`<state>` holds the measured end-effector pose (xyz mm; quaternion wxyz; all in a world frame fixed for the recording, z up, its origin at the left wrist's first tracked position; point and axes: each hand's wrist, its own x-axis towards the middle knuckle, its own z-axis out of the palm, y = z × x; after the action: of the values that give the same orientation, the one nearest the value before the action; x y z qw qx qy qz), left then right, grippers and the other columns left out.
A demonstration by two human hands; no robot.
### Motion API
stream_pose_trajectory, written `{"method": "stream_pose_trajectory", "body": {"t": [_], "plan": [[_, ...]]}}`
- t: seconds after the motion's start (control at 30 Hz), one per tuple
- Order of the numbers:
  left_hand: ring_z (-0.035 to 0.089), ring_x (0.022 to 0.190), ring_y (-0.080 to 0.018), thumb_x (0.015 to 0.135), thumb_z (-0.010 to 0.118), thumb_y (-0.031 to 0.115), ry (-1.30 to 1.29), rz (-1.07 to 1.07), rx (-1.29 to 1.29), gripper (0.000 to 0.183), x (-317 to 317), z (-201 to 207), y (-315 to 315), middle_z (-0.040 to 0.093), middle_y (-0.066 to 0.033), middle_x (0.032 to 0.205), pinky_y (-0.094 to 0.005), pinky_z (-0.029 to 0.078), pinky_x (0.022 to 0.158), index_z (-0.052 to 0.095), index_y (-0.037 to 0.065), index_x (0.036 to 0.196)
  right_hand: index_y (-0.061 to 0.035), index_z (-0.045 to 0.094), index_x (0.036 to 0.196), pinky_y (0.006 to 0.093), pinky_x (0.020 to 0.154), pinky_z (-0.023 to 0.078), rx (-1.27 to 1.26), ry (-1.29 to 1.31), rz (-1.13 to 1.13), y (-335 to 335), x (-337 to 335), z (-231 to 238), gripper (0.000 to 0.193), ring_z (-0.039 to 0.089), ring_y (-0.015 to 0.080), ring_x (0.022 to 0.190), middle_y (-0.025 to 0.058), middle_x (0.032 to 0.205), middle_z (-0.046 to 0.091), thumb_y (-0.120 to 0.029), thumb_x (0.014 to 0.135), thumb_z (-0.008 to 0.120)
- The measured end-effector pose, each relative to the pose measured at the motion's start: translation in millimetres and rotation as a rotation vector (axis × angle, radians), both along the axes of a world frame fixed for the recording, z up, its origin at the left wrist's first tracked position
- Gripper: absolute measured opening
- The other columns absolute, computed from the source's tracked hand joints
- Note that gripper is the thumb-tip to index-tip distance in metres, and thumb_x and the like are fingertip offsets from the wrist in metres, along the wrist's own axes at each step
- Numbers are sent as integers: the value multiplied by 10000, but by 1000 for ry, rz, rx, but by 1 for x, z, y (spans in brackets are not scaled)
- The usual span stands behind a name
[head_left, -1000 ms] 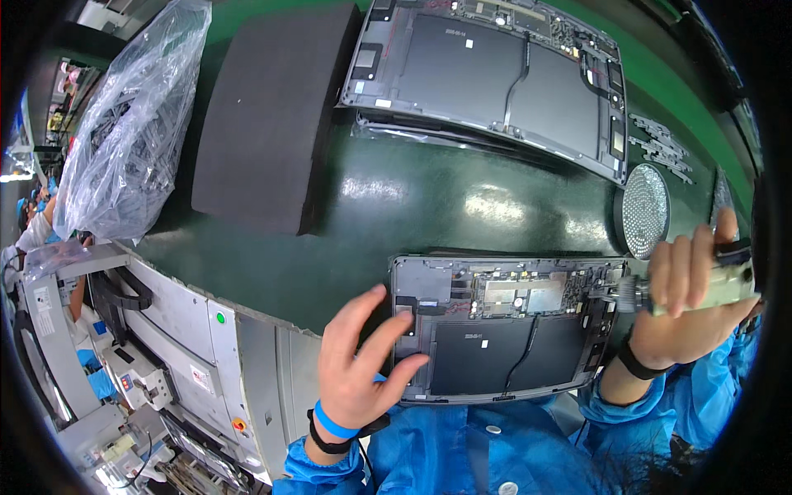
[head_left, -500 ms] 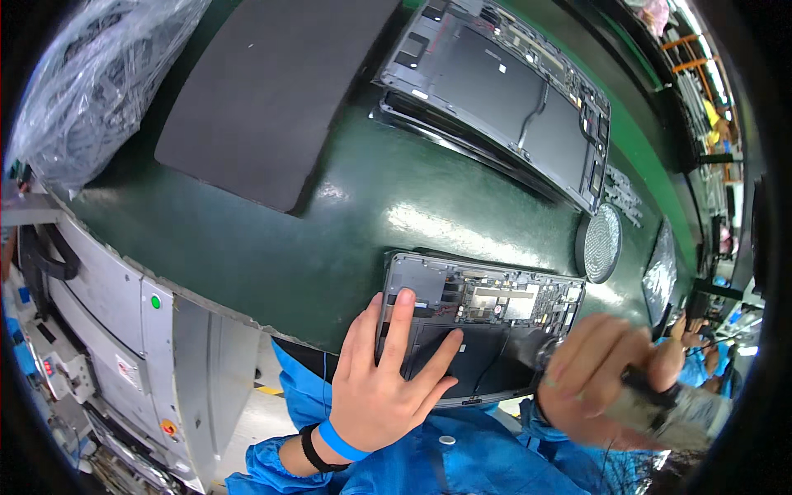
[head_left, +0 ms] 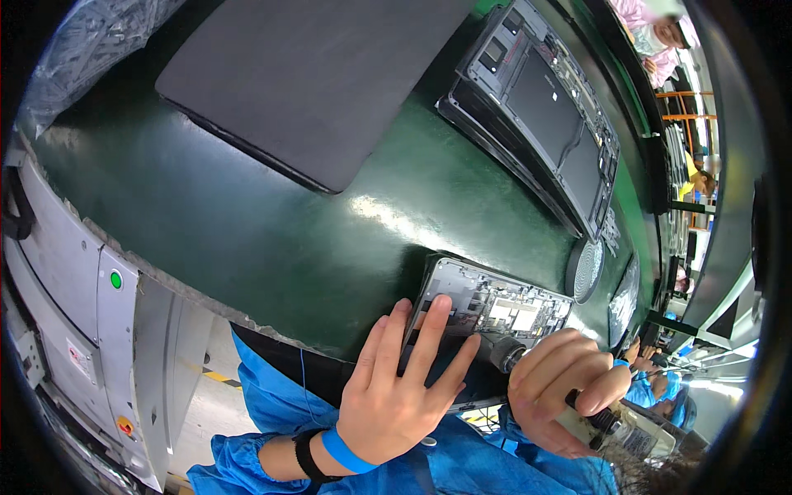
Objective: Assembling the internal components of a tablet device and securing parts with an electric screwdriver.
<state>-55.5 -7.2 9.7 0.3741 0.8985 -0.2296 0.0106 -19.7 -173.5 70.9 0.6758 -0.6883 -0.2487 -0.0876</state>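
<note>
An opened laptop base (head_left: 528, 312), its circuit board and black battery showing, lies at the near edge of the green bench. My left hand (head_left: 388, 404) rests flat on its left part, fingers spread. Over the lower right part my right hand (head_left: 561, 379) is wrapped round what looks like an electric screwdriver (head_left: 506, 353), its metal nose pointing left toward the laptop. The tip is hidden, so I cannot tell whether it touches a screw. A black button or lever shows by my right thumb, and the tool's pale rear end sticks out behind the hand.
Several opened laptop bases (head_left: 549, 124) are stacked at the far right. A flat black slab (head_left: 305, 82) lies far left beside a clear plastic bag (head_left: 91, 62). Right of my laptop stand a round textured dish (head_left: 586, 268) and another bag (head_left: 624, 301). A grey cabinet (head_left: 115, 330) adjoins the bench's left.
The whole view has swung. My right hand and the screwdriver have moved left over the laptop, and the hand is less blurred. My left hand stays spread on the laptop.
</note>
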Motion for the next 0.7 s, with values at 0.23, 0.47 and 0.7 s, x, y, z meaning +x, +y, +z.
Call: {"method": "stream_pose_trajectory", "body": {"t": [0.23, 0.47, 0.7], "plan": [[521, 1170, -466, 691, 775, 349, -21, 16, -9, 519, -2, 0, 2, 425, -217, 1478, -526, 509, 934, 704, 250, 1195, -172, 547, 1062, 302, 474, 502, 267, -95, -276, 9, 7, 2, 248, 568, 143, 477, 44, 618, 601, -397, 957, 555], [534, 1161, -473, 701, 766, 329, -23, 0, -4, 480, -1, -2, 0, 426, -218, 1479, -522, 517, 919, 716, 235, 1169, -47, 568, 1049, 398, 559, 581, 3, -71, 125, -8, 5, -3, 177, 667, 268, 609, 117, 703, 664, -101, 914, 670], [551, 1139, -480, 724, 744, 316, -28, 12, -16, 442, -1, -1, 1, 427, -224, 1476, -520, 513, 919, 720, 224, 1156, -21, 568, 1022, 426, 599, 584, 20, -35, 137, -7, 4, -6, 197, 668, 287, 623, 125, 729, 667, -110, 895, 690]]}}
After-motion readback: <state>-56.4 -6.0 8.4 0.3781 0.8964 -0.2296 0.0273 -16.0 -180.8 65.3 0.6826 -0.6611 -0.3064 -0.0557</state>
